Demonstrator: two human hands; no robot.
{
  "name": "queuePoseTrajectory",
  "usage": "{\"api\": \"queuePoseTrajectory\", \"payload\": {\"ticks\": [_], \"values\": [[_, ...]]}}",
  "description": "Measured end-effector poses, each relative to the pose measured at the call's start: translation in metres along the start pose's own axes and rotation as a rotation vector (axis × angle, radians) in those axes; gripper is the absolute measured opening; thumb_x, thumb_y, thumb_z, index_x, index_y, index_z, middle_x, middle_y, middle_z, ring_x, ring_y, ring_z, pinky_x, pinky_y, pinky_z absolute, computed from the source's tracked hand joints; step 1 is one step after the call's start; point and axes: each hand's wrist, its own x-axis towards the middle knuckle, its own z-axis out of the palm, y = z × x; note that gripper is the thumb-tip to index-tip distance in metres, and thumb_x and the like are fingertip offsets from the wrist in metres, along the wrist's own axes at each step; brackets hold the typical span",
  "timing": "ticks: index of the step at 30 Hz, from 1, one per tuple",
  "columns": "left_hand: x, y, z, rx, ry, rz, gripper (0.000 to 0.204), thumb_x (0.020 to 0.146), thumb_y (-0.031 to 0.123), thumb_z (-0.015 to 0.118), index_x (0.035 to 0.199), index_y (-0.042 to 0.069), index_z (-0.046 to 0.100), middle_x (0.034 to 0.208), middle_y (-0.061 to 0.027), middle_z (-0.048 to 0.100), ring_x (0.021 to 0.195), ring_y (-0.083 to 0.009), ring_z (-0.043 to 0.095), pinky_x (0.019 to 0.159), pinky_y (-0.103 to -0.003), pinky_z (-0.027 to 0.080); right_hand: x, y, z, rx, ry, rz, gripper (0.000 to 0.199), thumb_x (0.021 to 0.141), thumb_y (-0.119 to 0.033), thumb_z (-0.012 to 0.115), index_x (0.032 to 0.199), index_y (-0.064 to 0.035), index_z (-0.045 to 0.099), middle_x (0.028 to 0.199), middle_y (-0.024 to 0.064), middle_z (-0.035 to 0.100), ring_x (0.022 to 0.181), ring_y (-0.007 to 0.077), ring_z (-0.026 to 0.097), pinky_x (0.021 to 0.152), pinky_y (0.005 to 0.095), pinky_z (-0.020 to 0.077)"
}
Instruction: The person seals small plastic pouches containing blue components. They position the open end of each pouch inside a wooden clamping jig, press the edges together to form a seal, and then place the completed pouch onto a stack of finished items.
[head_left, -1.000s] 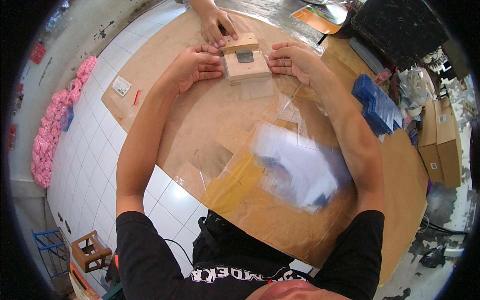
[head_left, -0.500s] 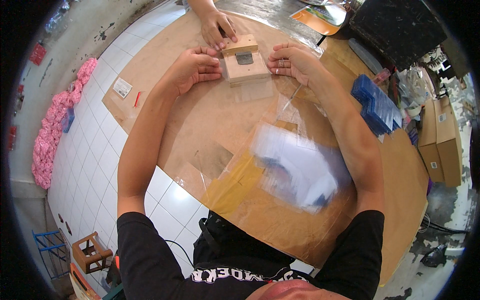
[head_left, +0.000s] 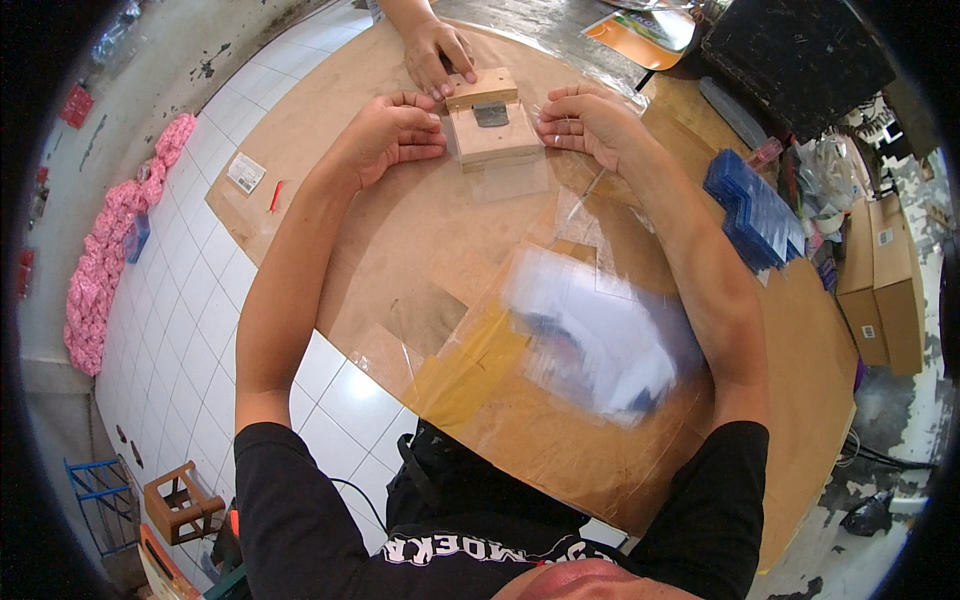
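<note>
A pale wooden block jig with a raised back bar and a dark metal plate lies on the brown work board. Clear plastic sheet shows beneath its near edge. My left hand is beside the jig's left side, fingers curled and closed; what they pinch, if anything, is hidden. On the other side, my right hand has its fingers closed, with shiny clear plastic film showing at the fingertips. Another person's hand rests on the jig's back left corner.
A loose pile of clear plastic pieces lies near my right forearm. Blue-edged plastic pieces are stacked farther right, by cardboard boxes. A small white label and a red strip lie at left. White tiles border the board.
My right hand's fingers have shifted very slightly, and the film at their tips catches the light differently. The jig, my left hand and the other person's hand look nearly unmoved.
</note>
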Motion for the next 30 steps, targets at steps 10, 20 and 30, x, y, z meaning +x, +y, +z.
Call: {"api": "queuePoseTrajectory", "payload": {"ticks": [10,20,30], "values": [[-0.0001,0.0015,0.0005,0.000,0.003,0.005,0.036,0.087,0.009,0.068,0.115,-0.001,0.048,0.095,-0.0117,0.063,0.082,-0.0202,0.070,0.078,-0.033,0.063,0.0023,0.0010,-0.0042,0.046,-0.006,0.017,0.027,0.092,-0.004,0.064,0.116,0.0025,0.054,0.095,0.0153,0.066,0.082,0.0229,0.071,0.074,0.0323,0.0614],[0.0009,0.0023,-0.0001,-0.011,0.002,-0.008,0.034,0.087,0.007,0.068,0.114,-0.001,0.049,0.095,-0.0116,0.063,0.083,-0.0205,0.070,0.078,-0.034,0.063,0.0008,0.0002,-0.0026,0.032,0.016,0.021,0.022,0.097,-0.010,0.058,0.116,0.0015,0.055,0.097,0.0152,0.066,0.083,0.0232,0.071,0.075,0.0327,0.0612],[-0.0031,0.0046,-0.0051,0.091,0.141,0.063,0.035,0.089,0.015,0.068,0.117,0.000,0.053,0.096,-0.0103,0.065,0.081,-0.0190,0.068,0.073,-0.032,0.060,0.0075,-0.0014,-0.0100,0.031,0.083,0.005,0.025,0.095,-0.013,0.063,0.117,-0.0018,0.058,0.100,0.0100,0.067,0.091,0.0179,0.068,0.080,0.0323,0.0586]]}}
